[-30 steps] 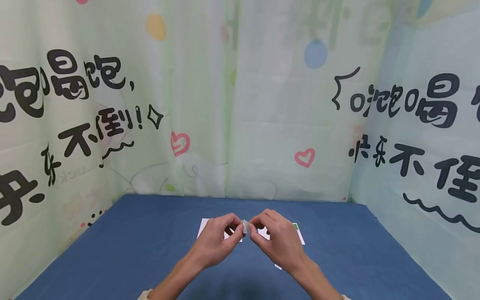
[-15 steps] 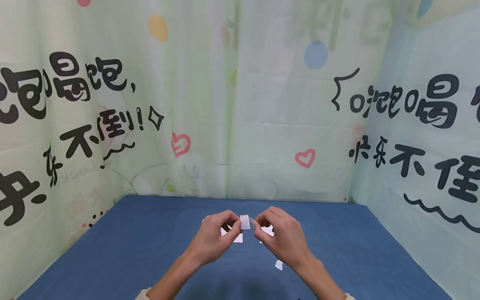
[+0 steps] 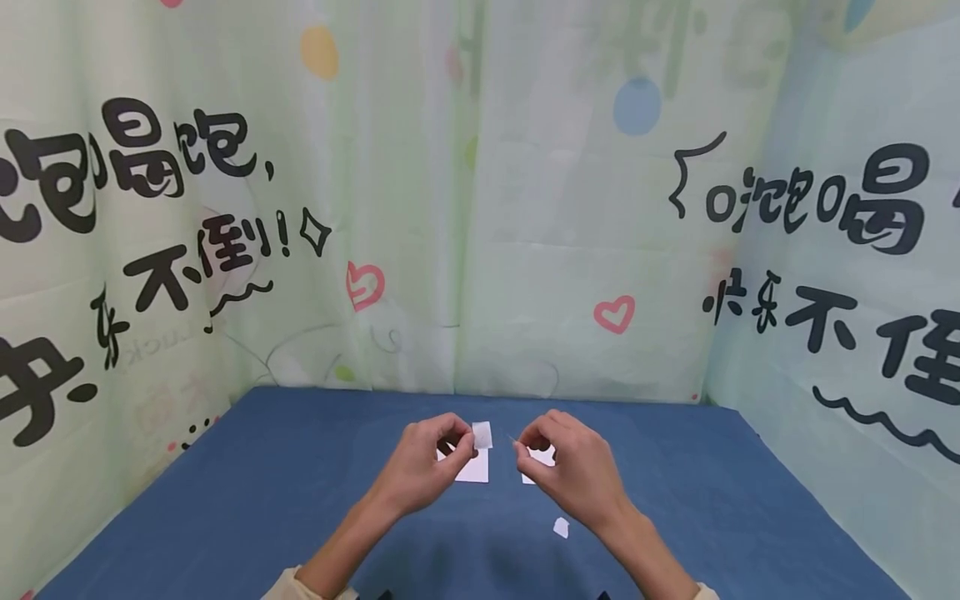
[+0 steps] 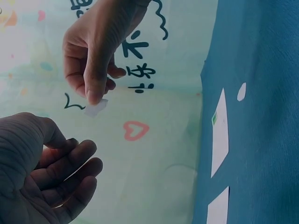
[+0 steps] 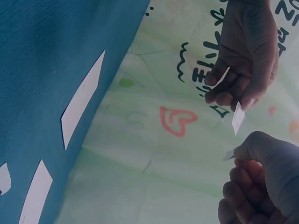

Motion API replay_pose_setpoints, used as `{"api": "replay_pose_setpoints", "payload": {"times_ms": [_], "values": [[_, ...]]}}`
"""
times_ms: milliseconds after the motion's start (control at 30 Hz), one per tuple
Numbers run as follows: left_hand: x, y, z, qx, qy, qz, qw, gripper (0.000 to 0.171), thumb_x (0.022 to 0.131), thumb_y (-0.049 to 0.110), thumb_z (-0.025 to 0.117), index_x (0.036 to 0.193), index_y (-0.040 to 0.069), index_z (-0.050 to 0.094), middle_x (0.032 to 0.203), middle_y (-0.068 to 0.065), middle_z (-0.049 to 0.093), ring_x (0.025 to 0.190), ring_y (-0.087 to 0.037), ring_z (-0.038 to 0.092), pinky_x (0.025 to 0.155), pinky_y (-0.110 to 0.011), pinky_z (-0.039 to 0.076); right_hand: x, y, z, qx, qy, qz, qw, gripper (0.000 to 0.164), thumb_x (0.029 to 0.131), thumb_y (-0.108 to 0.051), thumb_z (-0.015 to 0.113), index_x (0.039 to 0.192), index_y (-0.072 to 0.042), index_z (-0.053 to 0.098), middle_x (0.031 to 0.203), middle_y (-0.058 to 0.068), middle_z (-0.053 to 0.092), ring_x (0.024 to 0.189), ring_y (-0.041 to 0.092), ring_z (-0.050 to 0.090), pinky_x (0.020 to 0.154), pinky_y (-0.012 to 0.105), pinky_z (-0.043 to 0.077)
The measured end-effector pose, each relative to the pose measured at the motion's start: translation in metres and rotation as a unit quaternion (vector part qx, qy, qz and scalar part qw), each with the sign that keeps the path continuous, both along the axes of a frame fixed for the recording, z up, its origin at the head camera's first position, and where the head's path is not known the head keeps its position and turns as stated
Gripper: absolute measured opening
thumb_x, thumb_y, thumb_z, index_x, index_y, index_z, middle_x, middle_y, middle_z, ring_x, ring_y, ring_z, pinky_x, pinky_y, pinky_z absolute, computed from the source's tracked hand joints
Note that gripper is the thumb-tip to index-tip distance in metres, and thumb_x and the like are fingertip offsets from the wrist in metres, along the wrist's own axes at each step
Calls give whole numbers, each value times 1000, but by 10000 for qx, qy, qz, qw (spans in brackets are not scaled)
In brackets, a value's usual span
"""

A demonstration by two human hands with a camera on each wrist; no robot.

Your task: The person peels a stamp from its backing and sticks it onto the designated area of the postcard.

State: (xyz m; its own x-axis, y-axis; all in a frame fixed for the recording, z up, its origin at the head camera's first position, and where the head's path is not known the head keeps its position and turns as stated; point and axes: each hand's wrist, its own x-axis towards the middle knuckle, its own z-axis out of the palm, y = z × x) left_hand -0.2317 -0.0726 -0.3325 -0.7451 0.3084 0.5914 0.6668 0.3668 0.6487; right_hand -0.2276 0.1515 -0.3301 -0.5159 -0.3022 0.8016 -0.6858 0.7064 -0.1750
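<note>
Between thumb and fingertips my left hand (image 3: 423, 462) pinches a small white square (image 3: 482, 435), thin and paper-like, seen nearly edge-on in the right wrist view. To its right, a short gap away, my right hand (image 3: 573, 467) pinches a thin, translucent whitish scrap (image 4: 96, 108) that shows in the head view only as a fine sliver. Both hands are raised over the blue table. Behind the left hand lies a white card (image 3: 472, 468); a second white card (image 4: 220, 140), with a green mark near one end, is partly covered by the right hand in the head view.
A small white scrap (image 3: 561, 527) lies on the blue tabletop (image 3: 300, 508), nearer than the cards. Pale green printed curtains (image 3: 555, 208) with dark lettering and pink hearts enclose the table at the back and sides.
One second ago the fingertips met around the whitish pieces. The hands have since moved apart, leaving the flat white square in the left and a thin scrap in the right.
</note>
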Motion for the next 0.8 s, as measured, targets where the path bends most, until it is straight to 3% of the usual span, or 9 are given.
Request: {"api": "replay_pose_setpoints", "payload": {"times_ms": [800], "values": [[-1, -2, 1, -68, -272, 186, 9994, 11, 99, 5, 61, 92, 5, 69, 85, 0, 72, 73, -12, 66, 68, -25, 54, -1, -3, -3, 39, -156, -67, 9998, 22, 76, -9, 87, 78, -21, 68, 76, -15, 57, 72, 6, 57, 62, 21, 50]]}}
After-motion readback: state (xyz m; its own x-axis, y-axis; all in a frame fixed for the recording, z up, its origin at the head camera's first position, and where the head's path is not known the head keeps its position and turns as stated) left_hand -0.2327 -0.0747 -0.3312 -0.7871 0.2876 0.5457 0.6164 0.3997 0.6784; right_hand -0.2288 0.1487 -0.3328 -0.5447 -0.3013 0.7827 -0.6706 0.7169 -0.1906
